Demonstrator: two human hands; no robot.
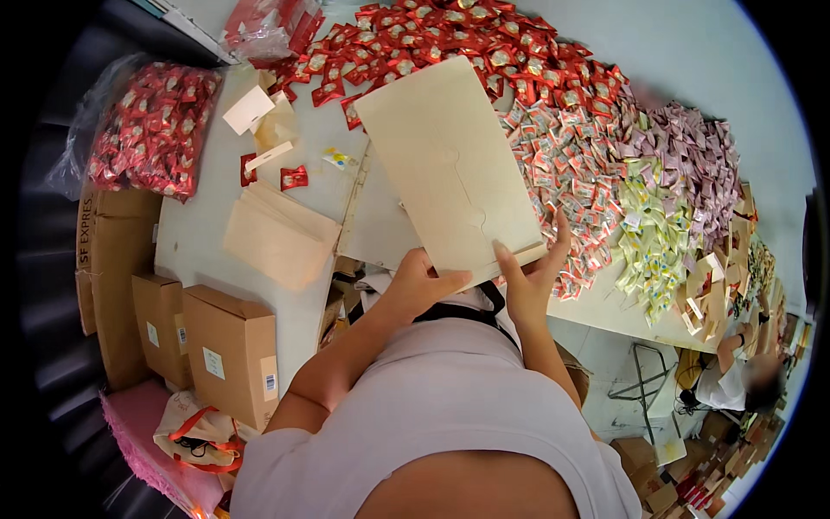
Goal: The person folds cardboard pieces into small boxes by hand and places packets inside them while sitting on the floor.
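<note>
Both hands hold a flat, cream-coloured paper carton [424, 147] over the near edge of the table. A wavy cut line with rounded notches runs along its face. My left hand [418, 284] pinches the lower left corner, thumb on top along the bottom edge. At the lower right corner, my right hand [529, 272] has its thumb pressed on the face by a narrow folded strip, while the index finger points up past the side. The fingers underneath are hidden. To the left lies a stack of similar flat cream sheets [281, 233].
Red wrapped packets [432, 35] are heaped behind the carton; orange-white [566, 164], yellow-green [657, 233] and purple [683, 160] packets lie rightward. A clear bag of red packets [156, 130] sits far left, above brown boxes [229, 346]. Another person [726, 381] is at far right.
</note>
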